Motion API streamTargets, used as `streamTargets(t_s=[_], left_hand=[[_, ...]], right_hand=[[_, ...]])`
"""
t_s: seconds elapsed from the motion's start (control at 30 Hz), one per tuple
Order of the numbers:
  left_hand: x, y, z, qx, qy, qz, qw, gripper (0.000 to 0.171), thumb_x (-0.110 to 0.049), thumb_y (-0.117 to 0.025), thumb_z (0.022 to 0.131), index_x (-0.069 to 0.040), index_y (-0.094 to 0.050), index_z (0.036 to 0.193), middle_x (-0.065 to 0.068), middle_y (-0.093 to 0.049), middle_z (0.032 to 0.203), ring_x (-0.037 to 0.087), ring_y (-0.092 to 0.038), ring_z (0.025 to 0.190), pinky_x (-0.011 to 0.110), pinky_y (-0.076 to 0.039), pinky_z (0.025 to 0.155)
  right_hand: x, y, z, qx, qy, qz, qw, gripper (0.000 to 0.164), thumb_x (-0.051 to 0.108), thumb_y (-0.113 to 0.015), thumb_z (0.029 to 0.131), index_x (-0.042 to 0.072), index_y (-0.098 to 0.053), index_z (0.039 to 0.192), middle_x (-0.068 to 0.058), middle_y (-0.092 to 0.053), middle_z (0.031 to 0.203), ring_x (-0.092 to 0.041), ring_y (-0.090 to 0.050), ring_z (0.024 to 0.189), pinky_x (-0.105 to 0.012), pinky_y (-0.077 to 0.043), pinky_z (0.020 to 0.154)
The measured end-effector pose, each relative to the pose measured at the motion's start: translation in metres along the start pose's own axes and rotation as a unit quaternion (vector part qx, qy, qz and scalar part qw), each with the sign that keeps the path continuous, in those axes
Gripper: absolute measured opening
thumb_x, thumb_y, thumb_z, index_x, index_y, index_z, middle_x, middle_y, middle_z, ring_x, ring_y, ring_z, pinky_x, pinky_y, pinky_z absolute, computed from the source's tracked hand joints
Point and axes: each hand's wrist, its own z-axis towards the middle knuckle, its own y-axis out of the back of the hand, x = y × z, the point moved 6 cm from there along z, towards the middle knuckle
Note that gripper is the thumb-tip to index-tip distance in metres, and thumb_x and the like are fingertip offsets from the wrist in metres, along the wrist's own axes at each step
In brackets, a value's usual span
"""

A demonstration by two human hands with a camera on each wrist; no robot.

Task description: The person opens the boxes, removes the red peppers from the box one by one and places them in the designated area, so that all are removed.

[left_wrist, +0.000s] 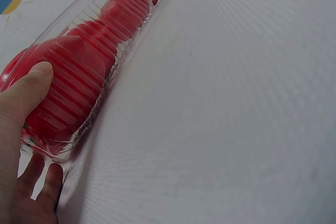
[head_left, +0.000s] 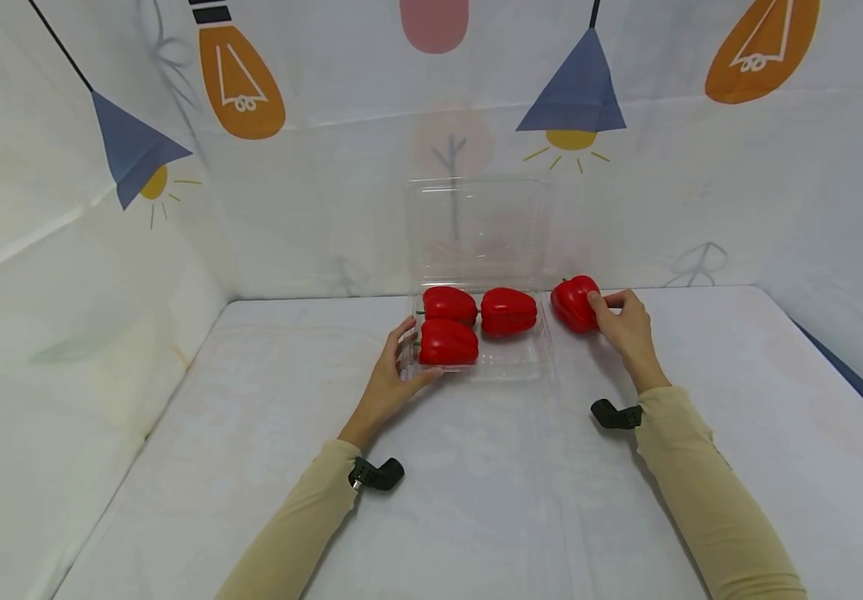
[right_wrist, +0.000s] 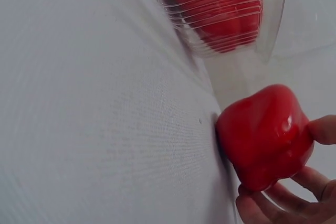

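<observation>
The peppers (head_left: pixel 509 311) are smooth and glossy, like waxed plastic; the one in the right hand (head_left: pixel 626 327) catches a bright highlight. The tray (head_left: pixel 512 365) is thin clear plastic with ribbed walls and a shiny upright lid. The table (head_left: pixel 476 500) wears a matt white cloth of fine weave. The backdrop (head_left: pixel 326 192) looks like soft printed fabric. Both sleeves are matt knit.

left hand (left_wrist: pixel 18 129): cut by frame edge | peppers (left_wrist: pixel 68 72): blurred behind ribbed container (left_wrist: pixel 121 35), count perhaps three
</observation>
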Motion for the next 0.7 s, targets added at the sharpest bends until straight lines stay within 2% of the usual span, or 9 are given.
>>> streamTargets(t_s=[0.17,0.4,0.7], left_hand=[[0.0,-0.0004,-0.0001,0.0,0.004,0.006,1.0,0.086,-0.03,-0.076,0.079,-0.028,-0.023,0.147,-0.009,-0.031,0.151,0.018,-0.037,0.138,0.046,-0.034,0.111],[-0.0008,-0.0003,-0.0007,-0.001,0.008,0.007,0.9999,0.086,-0.03,-0.077,0.079,-0.03,-0.023,0.147,-0.011,-0.03,0.152,0.018,-0.037,0.138,0.046,-0.034,0.111],[-0.0006,-0.0003,-0.0002,0.001,0.006,0.006,1.0,0.086,-0.029,-0.076,0.079,-0.03,-0.023,0.147,-0.011,-0.03,0.152,0.017,-0.036,0.138,0.046,-0.034,0.111]], right_hand=[[-0.002,-0.0025,-0.0001,0.014,-0.015,0.001,1.0,0.067,0.053,-0.035,0.095,-0.004,-0.041,0.129,-0.026,-0.047,0.129,-0.036,-0.051,0.108,-0.038,-0.046,0.086],[-0.0046,-0.0042,0.0006,0.028,-0.025,0.004,0.999,0.068,0.053,-0.034,0.096,-0.004,-0.035,0.132,-0.026,-0.045,0.13,-0.036,-0.052,0.108,-0.043,-0.047,0.092],[-0.0036,-0.004,0.0007,0.04,-0.03,0.055,0.997,0.069,0.048,-0.036,0.096,0.004,-0.016,0.144,-0.028,-0.036,0.139,-0.039,-0.047,0.122,-0.047,-0.046,0.1]])
